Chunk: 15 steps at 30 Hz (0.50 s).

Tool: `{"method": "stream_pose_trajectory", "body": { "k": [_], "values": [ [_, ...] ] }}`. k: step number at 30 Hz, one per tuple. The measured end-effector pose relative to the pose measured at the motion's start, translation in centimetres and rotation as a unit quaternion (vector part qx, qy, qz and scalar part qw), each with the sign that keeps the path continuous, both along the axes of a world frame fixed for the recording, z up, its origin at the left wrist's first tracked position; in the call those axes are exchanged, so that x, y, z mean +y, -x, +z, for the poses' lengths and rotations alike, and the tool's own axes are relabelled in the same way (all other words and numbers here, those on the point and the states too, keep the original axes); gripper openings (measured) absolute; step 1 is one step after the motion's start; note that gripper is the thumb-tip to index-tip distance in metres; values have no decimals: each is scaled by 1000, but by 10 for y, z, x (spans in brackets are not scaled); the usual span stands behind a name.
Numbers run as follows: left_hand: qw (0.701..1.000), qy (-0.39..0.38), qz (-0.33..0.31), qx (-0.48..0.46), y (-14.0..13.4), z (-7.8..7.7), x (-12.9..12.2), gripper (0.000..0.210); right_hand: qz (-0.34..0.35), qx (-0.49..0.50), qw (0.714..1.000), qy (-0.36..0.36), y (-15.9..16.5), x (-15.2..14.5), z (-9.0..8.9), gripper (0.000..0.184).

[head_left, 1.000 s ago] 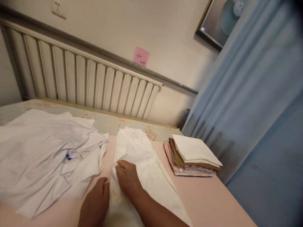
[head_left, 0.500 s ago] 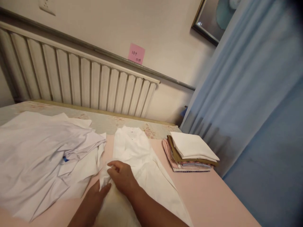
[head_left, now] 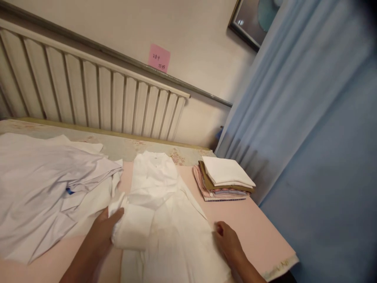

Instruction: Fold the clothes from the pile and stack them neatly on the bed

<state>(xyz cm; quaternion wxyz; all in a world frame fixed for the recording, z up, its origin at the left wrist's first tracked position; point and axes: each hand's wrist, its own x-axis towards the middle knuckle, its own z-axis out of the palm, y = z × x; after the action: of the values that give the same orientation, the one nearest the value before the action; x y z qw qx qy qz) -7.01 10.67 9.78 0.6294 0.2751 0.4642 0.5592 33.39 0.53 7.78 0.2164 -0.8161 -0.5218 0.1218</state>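
Note:
A long white shirt lies lengthwise in front of me, collar at the far end, with a folded-over part on its left side. My left hand is closed on this part's outer edge, thumb on top and fingers underneath. At the shirt's right edge is my right hand, its fingers curled in; whether cloth is pinched in them cannot be made out.
Loose white garments are heaped on the left. A stack of folded clothes, white on top, sits at the right. The pink tabletop ends beside a blue curtain. A radiator runs behind.
My right hand has left the left side and moved across to the shirt's right edge. My left hand has kept hold and shifted slightly; the folded-over part now lies flatter. The view has shifted right.

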Motion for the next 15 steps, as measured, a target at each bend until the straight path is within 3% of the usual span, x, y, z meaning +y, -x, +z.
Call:
{"method": "stream_pose_trajectory", "body": {
  "k": [3, 6, 10, 15],
  "values": [
    [1000, -4, -3, -13, 0, -1, 4, 58, -7, 14, 999, 33, 1, -14, -8, 3],
    [1000, -7, -3, -27, 1, 0, 6, 59, -1, 22, 998, 58, 8, -16, -6, 11],
    [999, -40, -1, -24, 3, 10, 6, 65, 17, 50, 998, 37, 22, -18, 10, 13],
    [996, -65, 19, -56, 7, 25, 10, 59, 57, -7, 998, -13, 52, -29, 41, 13]
  ]
}}
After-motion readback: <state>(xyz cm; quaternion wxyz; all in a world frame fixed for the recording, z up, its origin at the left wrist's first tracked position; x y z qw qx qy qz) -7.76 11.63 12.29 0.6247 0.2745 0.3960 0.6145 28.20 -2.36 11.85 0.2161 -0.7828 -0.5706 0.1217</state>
